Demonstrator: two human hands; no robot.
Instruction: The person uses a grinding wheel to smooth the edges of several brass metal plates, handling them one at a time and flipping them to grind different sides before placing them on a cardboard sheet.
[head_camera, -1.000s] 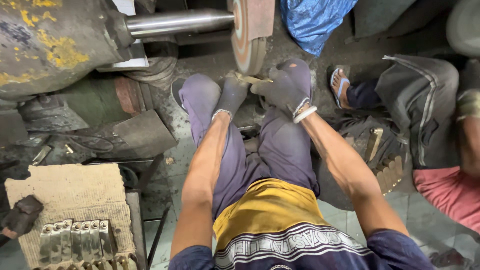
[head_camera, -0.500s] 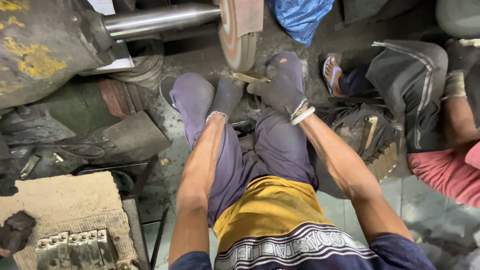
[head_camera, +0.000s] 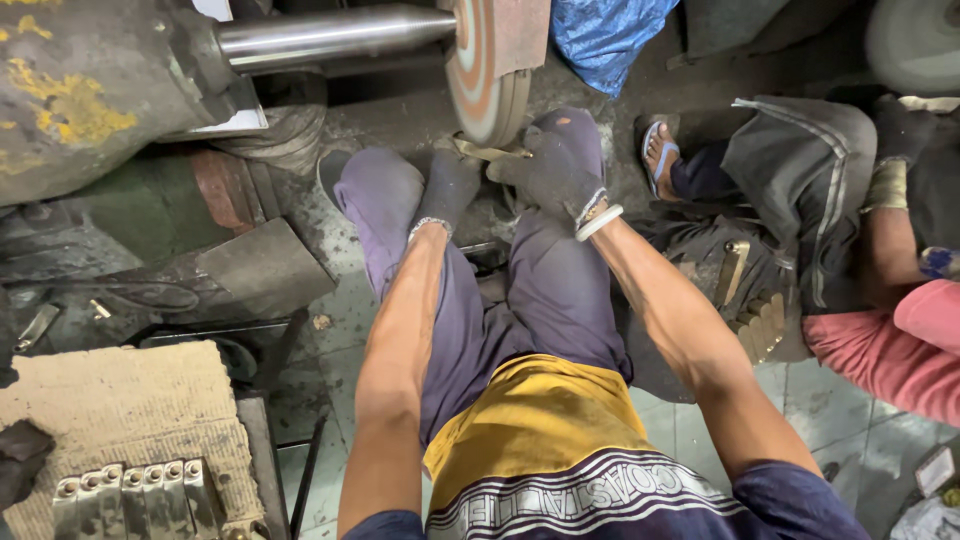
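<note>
Both gloved hands have stayed pressed to the brass strip (head_camera: 487, 152) — left hand (head_camera: 450, 183) and right hand (head_camera: 553, 165) have their fingers closed on its ends, holding it against the buffing wheel (head_camera: 487, 75) — above the knees.

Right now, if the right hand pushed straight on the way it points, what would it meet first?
The right hand holds a thin brass-coloured strip aimed at the buffing wheel. Going straight on, it would likely meet the wheel's lower rim first, though depth is unclear.
</note>
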